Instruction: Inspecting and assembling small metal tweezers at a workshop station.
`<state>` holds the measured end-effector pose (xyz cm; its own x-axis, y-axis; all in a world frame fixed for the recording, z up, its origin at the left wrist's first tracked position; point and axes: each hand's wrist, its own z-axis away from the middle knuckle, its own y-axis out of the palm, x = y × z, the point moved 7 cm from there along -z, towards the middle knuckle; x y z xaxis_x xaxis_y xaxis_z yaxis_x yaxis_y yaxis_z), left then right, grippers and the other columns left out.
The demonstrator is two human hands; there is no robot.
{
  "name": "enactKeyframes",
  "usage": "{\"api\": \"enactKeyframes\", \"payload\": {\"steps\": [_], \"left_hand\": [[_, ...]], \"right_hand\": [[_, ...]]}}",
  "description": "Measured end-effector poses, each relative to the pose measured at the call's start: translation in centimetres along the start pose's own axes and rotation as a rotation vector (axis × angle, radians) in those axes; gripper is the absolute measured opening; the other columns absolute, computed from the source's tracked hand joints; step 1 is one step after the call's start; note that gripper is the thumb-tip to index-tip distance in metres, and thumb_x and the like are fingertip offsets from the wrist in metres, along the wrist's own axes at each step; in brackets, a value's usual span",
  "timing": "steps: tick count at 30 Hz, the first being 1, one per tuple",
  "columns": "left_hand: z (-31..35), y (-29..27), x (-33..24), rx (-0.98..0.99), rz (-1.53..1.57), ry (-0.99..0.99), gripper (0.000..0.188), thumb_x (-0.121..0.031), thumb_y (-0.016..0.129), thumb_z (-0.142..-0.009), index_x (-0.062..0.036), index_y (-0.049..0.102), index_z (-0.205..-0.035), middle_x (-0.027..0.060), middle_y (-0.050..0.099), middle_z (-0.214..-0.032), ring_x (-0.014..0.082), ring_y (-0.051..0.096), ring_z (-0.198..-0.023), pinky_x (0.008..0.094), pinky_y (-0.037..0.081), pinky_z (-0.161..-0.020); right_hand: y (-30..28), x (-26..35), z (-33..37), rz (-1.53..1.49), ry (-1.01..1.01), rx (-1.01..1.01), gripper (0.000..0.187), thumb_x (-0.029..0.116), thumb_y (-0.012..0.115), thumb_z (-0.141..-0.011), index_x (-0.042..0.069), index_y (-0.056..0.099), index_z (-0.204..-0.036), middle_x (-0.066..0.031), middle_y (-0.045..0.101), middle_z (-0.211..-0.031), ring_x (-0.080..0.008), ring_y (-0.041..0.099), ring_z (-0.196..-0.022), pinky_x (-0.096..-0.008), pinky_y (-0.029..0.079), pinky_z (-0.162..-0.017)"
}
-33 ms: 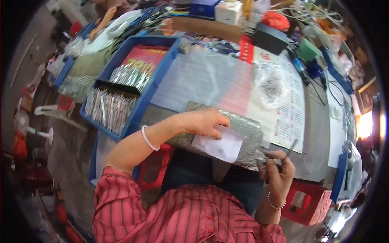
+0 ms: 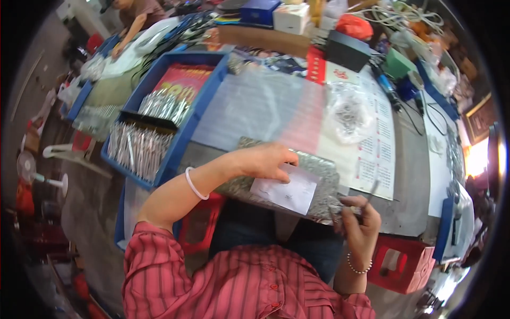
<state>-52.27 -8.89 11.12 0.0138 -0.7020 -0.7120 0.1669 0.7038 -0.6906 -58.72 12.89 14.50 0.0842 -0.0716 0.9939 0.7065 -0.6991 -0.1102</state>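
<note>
My left hand (image 2: 265, 162) reaches over a grey speckled slab (image 2: 326, 178) at the table's near edge. Its fingers are bent, with thumb and forefinger closed at the upper edge of a white slip of paper (image 2: 289, 194) lying on the slab. By the slab's right end, my right hand (image 2: 361, 220) is closed in a pinch on a thin dark tool (image 2: 375, 188) that points up and away. What kind of tool it is, and anything small at its fingertips, is blurred and partly hidden.
A blue tray (image 2: 204, 98) at left holds bundles of thin silvery packets (image 2: 139, 151) and a red package (image 2: 183, 80). Beyond the slab lie a clear bag of small metal pieces (image 2: 348, 112) and printed sheets (image 2: 380, 159). Red stools (image 2: 401, 266) stand below. Another person (image 2: 139, 18) sits far left.
The whole view has shifted slightly, so the table's things sit a little further left. Both hands keep nearly the same pose and place on the slab.
</note>
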Motion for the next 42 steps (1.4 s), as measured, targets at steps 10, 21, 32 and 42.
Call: {"api": "enactKeyframes", "payload": {"steps": [10, 21, 32, 42], "left_hand": [[-1.5, -0.4, -1.1, -0.212, -0.128, 0.07, 0.052, -0.014, 0.07, -0.075, -0.0047, 0.051, -0.122, 0.0155, 0.057, -0.117, 0.0324, 0.058, -0.103, 0.0391, 0.047, -0.085], [6.6, 1.1, -2.4, -0.608, -0.399, -0.065, 0.042, -0.009, 0.068, -0.077, -0.0053, 0.056, -0.117, 0.015, 0.051, -0.124, 0.033, 0.047, -0.122, 0.0499, 0.029, -0.103], [7.5, 1.6, -0.1, -0.464, -0.286, 0.052, 0.034, -0.011, 0.069, -0.079, -0.0069, 0.062, -0.112, 0.0085, 0.058, -0.123, 0.0262, 0.049, -0.122, 0.0493, 0.029, -0.105], [9.3, 1.1, -1.5, -0.53, -0.247, 0.061, 0.036, -0.003, 0.068, -0.076, -0.0049, 0.061, -0.111, 0.014, 0.058, -0.123, 0.0302, 0.054, -0.118, 0.0481, 0.033, -0.104]], "right_hand": [[2.3, -0.4, -4.9, 0.573, -0.198, -0.049, 0.013, 0.011, 0.066, -0.083, 0.002, 0.06, -0.091, -0.0143, 0.058, -0.075, -0.033, 0.058, -0.063, -0.0376, 0.045, -0.056], [3.3, -0.3, -6.1, 0.762, -0.251, -0.102, 0.011, 0.011, 0.065, -0.084, 0.005, 0.061, -0.092, -0.0113, 0.058, -0.076, -0.0298, 0.059, -0.062, -0.0369, 0.045, -0.053], [4.5, -0.5, -5.8, 0.823, -0.199, -0.012, 0.014, 0.012, 0.066, -0.083, 0.004, 0.061, -0.094, -0.0101, 0.058, -0.078, -0.0287, 0.059, -0.063, -0.0363, 0.045, -0.053], [0.0, -0.6, -4.0, 0.525, -0.051, -0.189, 0.029, 0.005, 0.071, -0.078, -0.001, 0.061, -0.105, -0.003, 0.057, -0.071, -0.0069, 0.046, -0.054, -0.0221, 0.04, -0.052]]}}
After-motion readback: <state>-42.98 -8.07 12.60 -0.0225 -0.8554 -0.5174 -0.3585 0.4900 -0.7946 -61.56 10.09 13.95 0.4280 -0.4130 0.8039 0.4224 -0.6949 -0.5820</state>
